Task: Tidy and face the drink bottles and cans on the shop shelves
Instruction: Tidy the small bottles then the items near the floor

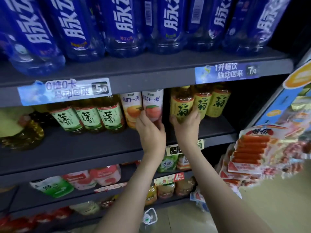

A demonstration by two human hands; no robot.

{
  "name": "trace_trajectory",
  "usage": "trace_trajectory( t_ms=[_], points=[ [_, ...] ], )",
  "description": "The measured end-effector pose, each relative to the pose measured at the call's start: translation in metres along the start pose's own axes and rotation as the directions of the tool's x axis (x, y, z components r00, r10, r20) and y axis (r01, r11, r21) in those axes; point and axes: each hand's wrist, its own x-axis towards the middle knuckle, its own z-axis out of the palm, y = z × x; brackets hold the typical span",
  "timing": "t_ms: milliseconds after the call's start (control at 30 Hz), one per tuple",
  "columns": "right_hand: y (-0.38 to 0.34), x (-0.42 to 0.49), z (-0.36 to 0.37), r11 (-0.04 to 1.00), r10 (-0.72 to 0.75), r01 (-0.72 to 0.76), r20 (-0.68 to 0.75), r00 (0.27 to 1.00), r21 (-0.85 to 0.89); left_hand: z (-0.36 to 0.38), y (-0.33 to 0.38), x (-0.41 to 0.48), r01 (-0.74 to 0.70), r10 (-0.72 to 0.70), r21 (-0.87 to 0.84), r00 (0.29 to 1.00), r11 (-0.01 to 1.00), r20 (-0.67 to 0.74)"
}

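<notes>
On the middle shelf, my left hand grips the base of a white bottle with a peach picture. An orange-picture bottle of the same brand stands touching its left side. My right hand holds the leftmost yellow-labelled tea bottle, thumb on the left, fingers round the right. Two more yellow tea bottles stand to its right. Three green-labelled tea bottles stand left of the orange one. A dark gap separates the peach bottle from the yellow row.
Large blue drink bottles line the top shelf above price strips. A bottle of yellow liquid leans at far left. Lower shelves hold pouches and small bottles. Hanging sausage packets crowd the right side.
</notes>
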Motion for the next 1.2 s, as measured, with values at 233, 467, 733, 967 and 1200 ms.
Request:
trace_trajectory(
  t_ms=[233, 467, 733, 967, 1200],
  points=[
    [-0.016, -0.038, -0.004, 0.997, 0.069, -0.069, -0.002, 0.998, -0.046, -0.037, 0.001, -0.006, -0.011, 0.008, 0.025, 0.994, 1.0, 0.113],
    [-0.091, -0.127, 0.038, 0.996, 0.069, -0.077, 0.17, 0.983, 0.038, -0.143, -0.048, -0.002, -0.01, 0.001, 0.045, 0.981, 0.999, 0.193],
    [-0.211, -0.249, 0.152, 0.969, 0.044, -0.128, 0.361, 0.932, 0.213, -0.311, -0.156, 0.037, 0.063, -0.07, 0.065, 0.992, 0.996, 0.104],
    [-0.276, -0.306, 0.238, 0.94, 0.062, -0.155, 0.296, 0.953, 0.302, -0.394, -0.236, 0.087, 0.048, -0.053, 0.07, 0.996, 0.996, 0.074],
    [-0.216, -0.378, 0.248, 0.975, 0.078, -0.144, 0.343, 0.936, 0.169, -0.398, -0.285, 0.025, 0.042, -0.052, 0.056, 0.978, 0.998, 0.201]
  ],
)
